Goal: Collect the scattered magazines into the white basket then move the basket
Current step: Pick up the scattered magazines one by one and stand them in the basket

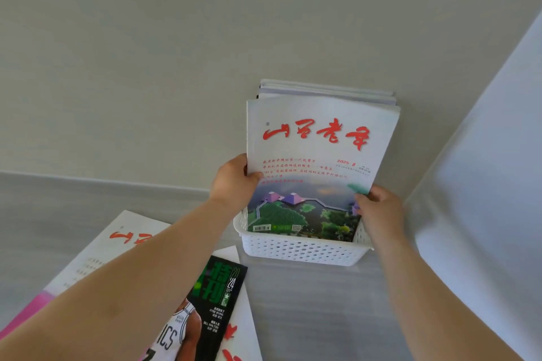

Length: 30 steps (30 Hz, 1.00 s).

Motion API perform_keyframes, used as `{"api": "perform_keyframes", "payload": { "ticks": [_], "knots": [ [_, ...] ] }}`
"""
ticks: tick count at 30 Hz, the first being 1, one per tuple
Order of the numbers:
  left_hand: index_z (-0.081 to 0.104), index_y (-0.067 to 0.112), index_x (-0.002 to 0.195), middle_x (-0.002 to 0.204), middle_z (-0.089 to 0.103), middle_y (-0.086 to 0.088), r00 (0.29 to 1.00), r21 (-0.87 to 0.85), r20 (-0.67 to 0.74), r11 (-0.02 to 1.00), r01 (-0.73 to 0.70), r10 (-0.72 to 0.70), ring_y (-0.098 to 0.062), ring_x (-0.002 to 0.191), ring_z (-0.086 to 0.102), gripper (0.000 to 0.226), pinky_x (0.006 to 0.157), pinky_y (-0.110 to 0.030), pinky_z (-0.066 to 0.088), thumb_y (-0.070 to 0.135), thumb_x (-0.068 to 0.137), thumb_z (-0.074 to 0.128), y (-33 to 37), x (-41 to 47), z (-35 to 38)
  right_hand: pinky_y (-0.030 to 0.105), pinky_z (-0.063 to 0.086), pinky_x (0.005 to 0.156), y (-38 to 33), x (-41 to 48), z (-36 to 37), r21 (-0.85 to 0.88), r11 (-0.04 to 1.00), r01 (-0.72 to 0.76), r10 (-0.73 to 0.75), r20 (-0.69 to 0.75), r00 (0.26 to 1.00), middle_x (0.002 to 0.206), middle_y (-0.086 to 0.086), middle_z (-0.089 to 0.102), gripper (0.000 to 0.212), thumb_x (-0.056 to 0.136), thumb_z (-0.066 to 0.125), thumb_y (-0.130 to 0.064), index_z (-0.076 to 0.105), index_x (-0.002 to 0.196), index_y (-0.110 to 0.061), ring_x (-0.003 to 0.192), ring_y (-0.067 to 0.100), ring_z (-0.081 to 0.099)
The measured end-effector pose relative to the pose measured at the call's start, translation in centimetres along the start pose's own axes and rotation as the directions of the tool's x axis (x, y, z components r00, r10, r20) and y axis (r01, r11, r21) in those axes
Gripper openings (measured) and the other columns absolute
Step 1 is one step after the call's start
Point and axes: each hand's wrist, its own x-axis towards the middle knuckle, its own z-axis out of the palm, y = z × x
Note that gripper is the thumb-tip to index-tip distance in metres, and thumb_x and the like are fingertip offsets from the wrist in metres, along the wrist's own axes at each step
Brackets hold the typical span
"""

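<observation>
grey floor meets a pale wall where the white perforated plastic basket (302, 249) stands. both the left hand (234, 182) and right hand (378, 211) grasp a white red-titled magazine (316, 155), upright in the basket. a black basketball magazine (205, 316) lies nearby.

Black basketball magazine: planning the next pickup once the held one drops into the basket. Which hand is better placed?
Left, probably. The black basketball magazine lies under the left forearm; the left hand is on that side, while the right hand is beyond the white basket.
</observation>
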Motion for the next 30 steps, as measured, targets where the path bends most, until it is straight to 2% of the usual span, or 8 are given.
{"api": "perform_keyframes", "payload": {
  "ticks": [3,5,7,9,14,18,24,30],
  "knots": [
    [0.052,0.006,0.103,0.097,0.059,-0.009,1.000,-0.011,0.009,1.000,-0.011,0.011,-0.022,0.083,0.049,0.019,0.069,-0.030,0.041,0.006,0.084,0.051,-0.1,-0.1,0.9,0.029,0.041,0.061,1.0,-0.1,0.0,-0.025,0.999,-0.027,0.026,-0.035,0.999,0.058,0.003,0.055,0.021,0.082,0.046,0.004,0.063,0.090,-0.008,0.055,0.021,0.048],
    [0.046,0.011,0.098,0.095,0.053,-0.004,0.998,-0.058,-0.055,0.998,-0.013,0.010,-0.021,0.082,0.051,0.019,0.068,-0.029,0.041,0.005,0.082,0.054,-0.2,0.1,1.3,0.020,0.042,0.062,1.2,0.0,0.0,-0.030,0.999,-0.023,0.020,-0.092,0.996,0.057,0.000,0.053,0.017,0.081,0.046,0.005,0.058,0.088,-0.005,0.057,0.021,0.050],
    [0.042,0.015,0.097,0.103,0.051,-0.006,0.988,-0.072,-0.151,0.997,-0.022,0.010,-0.017,0.076,0.050,0.026,0.065,-0.029,0.039,0.008,0.080,0.059,-0.6,0.2,1.5,0.002,0.035,0.046,1.0,-0.1,0.0,-0.009,1.000,-0.006,0.004,-0.149,0.989,0.064,-0.007,0.051,0.026,0.081,0.047,0.006,0.052,0.104,-0.004,0.059,0.009,0.049],
    [0.039,0.014,0.115,0.116,0.049,-0.007,0.991,0.003,-0.137,1.000,-0.002,0.002,-0.019,0.080,0.051,0.041,0.065,-0.031,0.040,0.016,0.080,0.061,-1.3,0.3,1.5,0.006,0.036,0.046,0.8,-0.2,0.1,-0.007,1.000,0.009,-0.010,-0.143,0.990,0.083,-0.004,0.053,0.038,0.082,0.049,0.006,0.044,0.118,-0.004,0.068,0.012,0.053],
    [0.033,0.017,0.129,0.128,0.046,-0.007,0.999,0.102,-0.031,0.994,0.040,-0.037,-0.026,0.106,0.053,0.051,0.078,-0.036,0.045,0.028,0.084,0.055,-3.1,-0.4,0.3,0.034,0.044,0.089,0.8,-1.7,0.4,-0.089,0.996,0.010,-0.024,-0.165,0.986,0.132,0.018,0.043,0.048,0.084,0.053,-0.001,0.036,0.128,-0.002,0.113,0.033,0.051],
    [0.045,0.017,0.121,0.126,0.047,-0.005,0.999,0.077,-0.004,0.996,0.034,-0.033,-0.022,0.109,0.050,0.039,0.084,-0.032,0.041,0.026,0.084,0.055,-6.0,-4.0,-2.9,0.027,0.033,0.082,0.3,-5.8,0.7,-0.122,0.988,0.100,-0.123,-0.204,0.971,0.110,0.008,0.049,0.041,0.081,0.053,0.002,0.045,0.121,-0.004,0.104,0.023,0.047],
    [0.056,0.008,0.112,0.127,0.053,-0.013,0.981,0.177,-0.103,0.967,0.183,-0.166,-0.031,0.117,0.047,0.034,0.097,-0.039,0.037,0.011,0.079,0.061,-15.3,-12.1,-11.4,0.033,0.033,0.099,3.0,-16.6,5.3,-0.270,0.963,0.021,0.010,0.113,0.994,0.125,0.012,0.053,0.040,0.082,0.052,0.002,0.047,0.121,-0.006,0.118,0.027,0.047],
    [0.030,0.011,0.135,0.140,0.039,-0.017,0.871,0.343,-0.080,0.807,0.481,-0.485,-0.036,0.128,0.034,0.070,0.106,-0.046,0.031,0.028,0.076,0.065,-23.2,-16.9,-19.2,0.023,0.027,0.107,3.3,-25.2,14.0,-0.403,0.909,0.108,0.098,0.459,0.883,0.144,-0.002,0.035,0.056,0.087,0.052,-0.019,0.029,0.137,-0.019,0.130,0.011,0.033]
  ]
}}
